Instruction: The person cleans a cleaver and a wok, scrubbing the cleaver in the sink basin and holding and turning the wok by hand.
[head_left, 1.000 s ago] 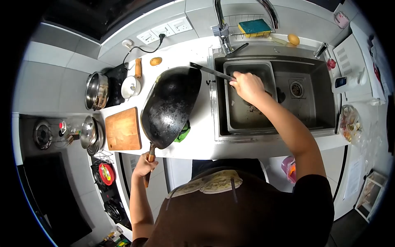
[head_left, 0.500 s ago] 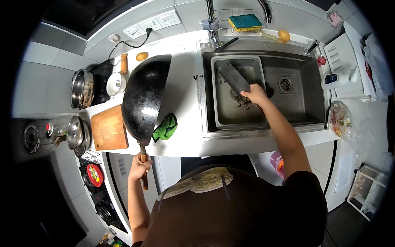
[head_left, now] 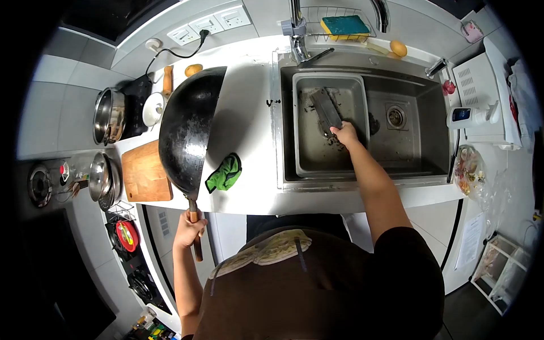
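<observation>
My left hand (head_left: 190, 228) is wrapped around the wooden handle of a black wok (head_left: 190, 124). The wok is tipped on its side over the counter, its dark curved outside facing left. In my right hand (head_left: 345, 135) is a cleaver (head_left: 326, 111), its wide grey blade pointing away from me over a rectangular basin (head_left: 295, 124). Murky water and dark scraps lie in this basin, which sits in the left part of the sink (head_left: 419, 136). Whether the blade touches the water I cannot tell. A crumpled green cloth (head_left: 224, 173) lies between wok and sink.
A wooden cutting board (head_left: 146, 173), a white bowl (head_left: 153, 109) and a steel pot (head_left: 109, 116) stand left of the wok. The faucet (head_left: 297, 39) rises behind the basin, near a sponge (head_left: 345, 25) in a wire rack. A pump bottle (head_left: 470, 116) is at the right.
The cleaver's blade has shifted slightly and sits lower within the basin, still in my right hand. My left hand keeps its hold on the wok. The whole view has moved a little.
</observation>
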A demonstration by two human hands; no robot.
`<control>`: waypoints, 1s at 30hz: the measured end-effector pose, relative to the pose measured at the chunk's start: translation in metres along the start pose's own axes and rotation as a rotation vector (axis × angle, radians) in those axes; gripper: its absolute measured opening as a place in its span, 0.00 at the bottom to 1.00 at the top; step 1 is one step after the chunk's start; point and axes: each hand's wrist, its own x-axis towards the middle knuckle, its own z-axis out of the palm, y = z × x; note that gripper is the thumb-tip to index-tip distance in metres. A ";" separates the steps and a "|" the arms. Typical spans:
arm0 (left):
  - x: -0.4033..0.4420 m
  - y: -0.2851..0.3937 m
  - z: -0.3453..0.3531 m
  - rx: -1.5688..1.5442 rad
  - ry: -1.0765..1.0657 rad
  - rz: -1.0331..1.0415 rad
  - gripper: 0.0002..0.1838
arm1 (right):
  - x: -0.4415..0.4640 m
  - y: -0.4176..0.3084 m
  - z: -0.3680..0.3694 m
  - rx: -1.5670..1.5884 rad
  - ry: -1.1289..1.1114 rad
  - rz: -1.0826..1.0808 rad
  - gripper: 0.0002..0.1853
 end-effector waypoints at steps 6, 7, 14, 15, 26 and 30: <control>0.001 -0.005 0.001 0.011 -0.007 0.011 0.09 | -0.049 -0.072 -0.059 -0.165 0.083 0.035 0.21; 0.002 -0.006 0.002 0.020 -0.015 0.026 0.09 | -0.053 -0.073 -0.065 -0.160 0.098 -0.010 0.21; -0.001 -0.002 0.005 -0.094 0.002 0.002 0.11 | -0.078 -0.085 -0.075 -0.048 0.254 -0.296 0.23; -0.002 0.000 0.007 -0.107 0.013 0.009 0.11 | -0.087 -0.100 -0.083 -0.042 0.233 -0.278 0.22; -0.007 0.016 0.018 -0.202 0.062 0.022 0.11 | -0.122 -0.155 -0.098 0.153 0.250 -0.461 0.17; -0.008 0.020 0.021 -0.091 0.078 0.025 0.15 | -0.127 -0.171 -0.107 0.181 0.219 -0.419 0.16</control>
